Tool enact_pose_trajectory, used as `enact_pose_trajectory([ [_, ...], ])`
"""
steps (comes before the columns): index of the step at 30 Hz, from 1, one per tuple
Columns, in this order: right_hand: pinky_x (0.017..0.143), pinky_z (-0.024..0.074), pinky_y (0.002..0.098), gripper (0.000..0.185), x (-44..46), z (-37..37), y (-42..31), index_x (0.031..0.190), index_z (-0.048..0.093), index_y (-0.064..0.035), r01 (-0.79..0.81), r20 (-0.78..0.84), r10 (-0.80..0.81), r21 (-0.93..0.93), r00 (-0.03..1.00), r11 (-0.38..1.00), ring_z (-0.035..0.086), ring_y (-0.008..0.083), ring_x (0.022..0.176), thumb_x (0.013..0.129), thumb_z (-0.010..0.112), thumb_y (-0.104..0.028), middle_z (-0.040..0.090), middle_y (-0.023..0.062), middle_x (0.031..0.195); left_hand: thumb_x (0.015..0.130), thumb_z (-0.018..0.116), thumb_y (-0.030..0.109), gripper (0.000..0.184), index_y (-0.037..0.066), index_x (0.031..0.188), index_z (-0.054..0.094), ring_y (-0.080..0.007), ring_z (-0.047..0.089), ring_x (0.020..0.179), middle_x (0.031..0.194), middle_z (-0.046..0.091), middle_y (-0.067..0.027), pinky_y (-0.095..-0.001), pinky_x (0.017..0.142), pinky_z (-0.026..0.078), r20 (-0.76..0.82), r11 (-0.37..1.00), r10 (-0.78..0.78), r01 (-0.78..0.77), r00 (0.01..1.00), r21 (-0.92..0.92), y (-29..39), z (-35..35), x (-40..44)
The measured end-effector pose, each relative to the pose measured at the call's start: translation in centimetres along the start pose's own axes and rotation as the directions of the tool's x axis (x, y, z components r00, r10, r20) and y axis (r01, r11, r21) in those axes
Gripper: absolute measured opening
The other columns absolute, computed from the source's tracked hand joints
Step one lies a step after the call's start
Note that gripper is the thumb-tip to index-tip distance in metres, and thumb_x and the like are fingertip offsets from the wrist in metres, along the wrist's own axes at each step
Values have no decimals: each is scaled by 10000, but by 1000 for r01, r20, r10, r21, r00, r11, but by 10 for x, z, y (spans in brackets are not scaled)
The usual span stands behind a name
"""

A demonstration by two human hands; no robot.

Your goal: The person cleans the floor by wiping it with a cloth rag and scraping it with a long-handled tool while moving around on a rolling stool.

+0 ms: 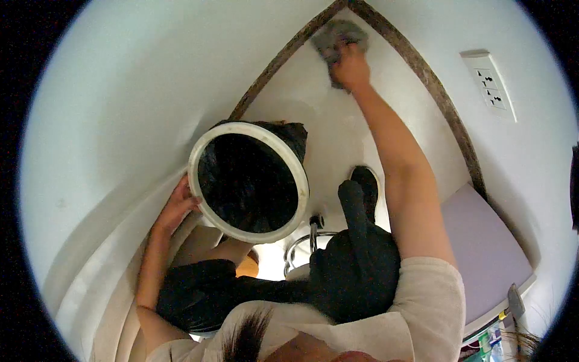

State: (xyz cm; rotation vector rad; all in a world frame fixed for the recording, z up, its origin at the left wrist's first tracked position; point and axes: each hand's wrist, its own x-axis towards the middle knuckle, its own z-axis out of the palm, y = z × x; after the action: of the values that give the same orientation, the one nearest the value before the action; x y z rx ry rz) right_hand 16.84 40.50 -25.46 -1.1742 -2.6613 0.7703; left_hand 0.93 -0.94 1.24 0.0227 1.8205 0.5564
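Note:
In the head view my left hand (179, 204) grips the white rim of a trash bin (300, 158) lined with a black plastic bag (247, 181). The bin is tilted so that its mouth faces me, and some of the bag hangs over the far side. My right arm reaches far forward into the floor corner. There my right hand (351, 65) presses a grey cloth (338, 37) against the pale floor (329, 120), with the fingers partly sunk in it.
Dark brown skirting (434, 78) runs along both walls to the corner. On the right wall is a white power socket (491, 87). A purple-topped surface (482, 247) stands at the right. Below the bin is a chrome metal frame (313, 238), near a dark shoe (365, 187).

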Motion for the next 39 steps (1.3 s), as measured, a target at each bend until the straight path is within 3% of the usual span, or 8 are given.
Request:
enact_pose_trajectory([
  [6, 878, 465, 443, 444, -45, 21, -41, 1163, 577, -163, 52, 377, -148, 253, 914, 966, 506, 345, 1082, 727, 640, -220, 503, 153, 1172, 710, 615, 99, 746, 99, 1389, 304, -191, 539, 964, 1128, 546, -82, -307, 790, 461, -5, 1000, -5, 5, 1000, 4, 12, 5, -9],
  [12, 959, 385, 412, 474, 44, 11, 12, 1199, 517, -68, -57, -131, 377, 891, 917, 450, 459, 366, 1143, 750, 612, -190, 492, 221, 1203, 713, 620, 113, 753, 107, 1394, 299, -187, 537, 972, 1130, 546, -74, -302, 799, 457, 35, 1000, 10, -11, 999, 8, -1, -2, 2],
  [18, 877, 423, 353, 466, 67, 28, -56, 1155, 445, -35, 70, -334, 260, 724, 906, 686, 512, 280, 1039, 759, 622, -205, 535, 170, 1112, 712, 615, 108, 770, 116, 1404, 279, -194, 540, 974, 1147, 543, -84, -310, 822, 456, 38, 997, 4, -6, 999, 71, 6, -3, -1],
  [22, 920, 409, 397, 467, -8, 32, -40, 1121, 472, -69, 53, 289, -246, 544, 925, 837, 487, 354, 1102, 712, 654, -202, 508, 199, 1157, 715, 617, 114, 784, 118, 1413, 260, -193, 533, 993, 1157, 538, -86, -314, 847, 446, 45, 994, -39, 34, 998, 106, 5, -3, -1],
  [27, 863, 428, 402, 382, -16, 6, -38, 1076, 494, -77, -6, -100, 153, 820, 983, 572, 514, 359, 1003, 728, 634, -153, 526, 166, 1099, 725, 630, 146, 805, 121, 1426, 234, -201, 512, 1044, 1201, 513, -93, -324, 877, 428, 50, 998, -6, 3, 999, 68, -12, -7, 1],
  [31, 829, 452, 426, 424, 5, -33, -63, 1119, 505, -99, 257, -424, 5, 558, 905, 789, 534, 363, 968, 728, 644, -183, 525, 165, 1087, 723, 645, 166, 826, 121, 1430, 222, -211, 492, 1082, 1246, 485, -90, -329, 888, 422, 95, 998, -33, 28, 995, 50, 4, -2, -1],
  [35, 814, 484, 448, 444, -14, -23, -61, 1146, 537, -188, 564, 483, -574, 185, 661, 805, 571, 334, 954, 715, 644, -177, 524, 136, 1099, 712, 661, 154, 839, 119, 1428, 224, -209, 484, 1093, 1274, 465, -78, -333, 897, 422, 114, 998, -52, 50, 992, 25, -1, -5, 2],
  [39, 802, 479, 439, 406, -32, -1, -37, 1114, 548, -166, 120, 153, -198, 409, 968, 905, 568, 324, 951, 717, 635, -177, 513, 120, 1113, 714, 686, 160, 848, 135, 1428, 229, -251, 432, 1200, 1341, 426, -74, -377, 959, 403, 93, 999, -26, 22, 995, 42, -6, -3, 2],
])
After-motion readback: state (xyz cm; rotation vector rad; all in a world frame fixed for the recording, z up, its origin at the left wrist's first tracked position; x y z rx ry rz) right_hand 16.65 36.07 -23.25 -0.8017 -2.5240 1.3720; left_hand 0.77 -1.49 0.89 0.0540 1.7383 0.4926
